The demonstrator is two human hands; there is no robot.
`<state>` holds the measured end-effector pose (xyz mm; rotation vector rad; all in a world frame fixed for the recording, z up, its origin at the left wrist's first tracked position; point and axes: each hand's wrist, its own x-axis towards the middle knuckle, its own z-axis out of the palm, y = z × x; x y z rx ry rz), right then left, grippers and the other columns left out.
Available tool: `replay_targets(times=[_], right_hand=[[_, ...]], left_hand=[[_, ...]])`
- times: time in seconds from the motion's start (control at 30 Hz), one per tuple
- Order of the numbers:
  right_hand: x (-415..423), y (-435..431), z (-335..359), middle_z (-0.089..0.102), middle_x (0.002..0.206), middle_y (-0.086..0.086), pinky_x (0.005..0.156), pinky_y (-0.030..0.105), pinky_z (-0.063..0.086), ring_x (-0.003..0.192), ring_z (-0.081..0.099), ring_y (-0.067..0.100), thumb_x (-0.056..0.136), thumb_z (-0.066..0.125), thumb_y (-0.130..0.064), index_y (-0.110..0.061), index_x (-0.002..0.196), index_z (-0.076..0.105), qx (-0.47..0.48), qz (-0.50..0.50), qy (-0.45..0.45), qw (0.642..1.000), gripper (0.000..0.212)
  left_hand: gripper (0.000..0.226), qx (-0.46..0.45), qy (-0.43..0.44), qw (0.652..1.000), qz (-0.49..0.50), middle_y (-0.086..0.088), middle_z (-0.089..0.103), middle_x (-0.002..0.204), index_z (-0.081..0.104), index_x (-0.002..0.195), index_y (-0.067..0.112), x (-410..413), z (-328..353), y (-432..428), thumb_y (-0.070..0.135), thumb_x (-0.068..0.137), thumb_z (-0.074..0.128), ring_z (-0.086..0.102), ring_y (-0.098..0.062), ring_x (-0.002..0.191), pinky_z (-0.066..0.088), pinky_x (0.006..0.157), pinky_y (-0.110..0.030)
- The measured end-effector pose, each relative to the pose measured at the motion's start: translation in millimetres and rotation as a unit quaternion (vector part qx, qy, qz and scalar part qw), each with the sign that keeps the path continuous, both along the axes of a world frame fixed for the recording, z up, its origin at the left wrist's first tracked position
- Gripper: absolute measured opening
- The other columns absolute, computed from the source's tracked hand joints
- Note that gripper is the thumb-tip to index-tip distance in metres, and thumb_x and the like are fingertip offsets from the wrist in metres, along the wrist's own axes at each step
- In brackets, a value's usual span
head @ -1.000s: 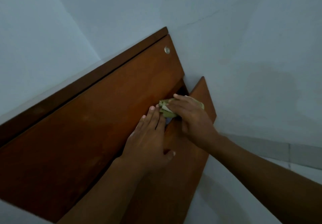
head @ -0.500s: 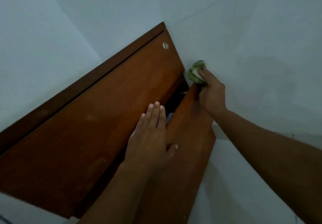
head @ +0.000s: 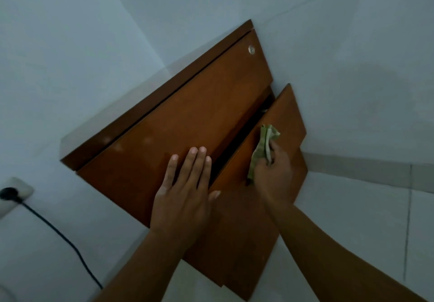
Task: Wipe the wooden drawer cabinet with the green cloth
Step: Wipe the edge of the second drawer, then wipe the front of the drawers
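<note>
The wooden drawer cabinet (head: 187, 118) is reddish brown and fills the middle of the head view, seen from above. Its lower drawer front (head: 244, 236) is pulled out, leaving a dark gap beside the upper one. My left hand (head: 185, 198) lies flat with fingers spread on the upper drawer front, its thumb over the gap. My right hand (head: 273, 172) grips the crumpled green cloth (head: 261, 150) and presses it on the lower drawer front near its top edge.
A small round metal lock (head: 251, 49) sits at the upper drawer's far corner. A white wall socket (head: 14, 191) with a black plug and cable (head: 58, 233) is at the left. Pale walls and floor surround the cabinet.
My right hand brought the cloth from the drawer's far top corner back down along the lower drawer front. My left hand stayed flat on the upper drawer. The view shifted, showing the socket.
</note>
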<state>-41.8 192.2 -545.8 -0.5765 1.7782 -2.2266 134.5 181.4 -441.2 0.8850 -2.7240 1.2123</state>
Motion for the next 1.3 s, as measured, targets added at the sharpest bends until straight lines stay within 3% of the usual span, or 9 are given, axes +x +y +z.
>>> replay_targets(times=[0.17, 0.47, 0.57, 0.7, 0.83, 0.9, 1.0, 1.13, 1.3], right_hand=[[35.2, 3.3, -8.5, 0.052, 0.124, 0.006, 0.075, -0.003, 0.036, 0.098, 0.053, 0.013, 0.088, 0.057, 0.001, -0.014, 0.144, 0.047, -0.010, 0.045, 0.072, 0.996, 0.059], [75.3, -9.9, -17.3, 0.039, 0.144, 0.016, 0.097, 0.022, 0.044, 0.124, 0.046, 0.018, 0.094, 0.050, -0.011, -0.016, 0.149, 0.039, -0.064, 0.070, 0.313, 0.945, 0.057], [33.7, -34.8, -25.5, 0.041, 0.141, 0.018, 0.089, 0.020, 0.045, 0.112, 0.046, 0.011, 0.092, 0.048, -0.003, -0.014, 0.149, 0.040, -0.038, 0.027, 0.273, 0.961, 0.059], [-21.4, -51.5, -37.8, 0.046, 0.125, 0.020, 0.078, 0.021, 0.044, 0.099, 0.056, 0.026, 0.091, 0.048, 0.004, -0.012, 0.148, 0.041, 0.031, 0.015, 0.113, 0.993, 0.060], [28.4, -15.8, -31.4, 0.049, 0.131, 0.012, 0.078, 0.005, 0.037, 0.100, 0.053, 0.012, 0.087, 0.055, 0.002, -0.012, 0.142, 0.051, 0.023, -0.013, 0.140, 0.990, 0.057], [85.9, 9.3, -31.6, 0.046, 0.136, 0.002, 0.084, 0.003, 0.039, 0.108, 0.052, 0.011, 0.088, 0.053, -0.008, -0.015, 0.144, 0.048, -0.025, 0.040, 0.175, 0.983, 0.057], [141.9, 32.0, -49.0, 0.043, 0.139, 0.002, 0.099, 0.016, 0.043, 0.121, 0.046, 0.010, 0.093, 0.047, -0.022, -0.017, 0.149, 0.041, -0.059, 0.129, 0.229, 0.963, 0.056], [129.0, 23.1, -78.4, 0.052, 0.140, 0.008, 0.100, 0.050, 0.040, 0.131, 0.045, 0.031, 0.099, 0.042, -0.033, -0.023, 0.147, 0.043, -0.007, 0.084, 0.331, 0.940, 0.049], [105.9, -10.5, -82.7, 0.024, 0.161, 0.009, 0.117, 0.056, 0.022, 0.150, 0.018, 0.030, 0.101, 0.038, -0.028, -0.018, 0.153, 0.024, -0.029, 0.092, 0.426, 0.900, 0.055]], left_hand=[[0.072, -0.070, -0.009, 0.997, 0.019, -0.018, 0.011, 0.165, 0.019, 0.155, 0.001, 31.1, 7.7, 1.4, 0.050, 0.103, 0.025, 0.009, -0.028, 0.154, 0.004, 0.123, -0.053], [0.065, -0.136, -0.033, 0.990, -0.027, -0.022, 0.007, 0.165, 0.014, 0.155, -0.003, 43.2, -8.1, -9.9, 0.035, 0.105, 0.031, 0.010, -0.032, 0.153, 0.014, 0.123, -0.048], [0.064, -0.143, -0.031, 0.988, -0.040, -0.023, 0.010, 0.164, 0.016, 0.155, -0.003, 43.2, -15.5, -12.3, 0.033, 0.105, 0.033, 0.013, -0.033, 0.153, 0.016, 0.123, -0.048], [0.063, -0.156, -0.032, 0.986, -0.048, -0.023, 0.012, 0.164, 0.017, 0.155, -0.003, 42.5, -19.6, -16.3, 0.032, 0.104, 0.034, 0.014, -0.033, 0.152, 0.015, 0.123, -0.049], [0.065, -0.157, -0.022, 0.986, -0.060, -0.023, 0.017, 0.163, 0.021, 0.154, -0.003, 41.7, -19.6, -15.9, 0.029, 0.102, 0.041, 0.018, -0.033, 0.151, 0.019, 0.122, -0.049], [0.063, -0.153, -0.018, 0.986, -0.059, -0.023, 0.017, 0.163, 0.020, 0.154, -0.003, 41.0, -18.5, -13.3, 0.028, 0.103, 0.039, 0.018, -0.033, 0.151, 0.019, 0.122, -0.048], [0.061, -0.134, -0.033, 0.989, -0.052, -0.026, 0.012, 0.163, 0.016, 0.154, -0.006, 48.5, -13.4, -10.2, 0.026, 0.104, 0.028, 0.013, -0.035, 0.152, 0.015, 0.123, -0.048], [0.058, -0.111, -0.070, 0.990, -0.048, -0.028, 0.008, 0.163, 0.011, 0.154, -0.007, 55.8, -1.2, -5.0, 0.021, 0.103, 0.016, 0.008, -0.037, 0.153, 0.009, 0.124, -0.048], [0.062, -0.108, -0.075, 0.989, -0.061, -0.028, 0.002, 0.163, 0.006, 0.154, -0.007, 39.0, 7.4, -13.4, 0.025, 0.104, 0.022, 0.003, -0.036, 0.153, 0.006, 0.124, -0.047]])
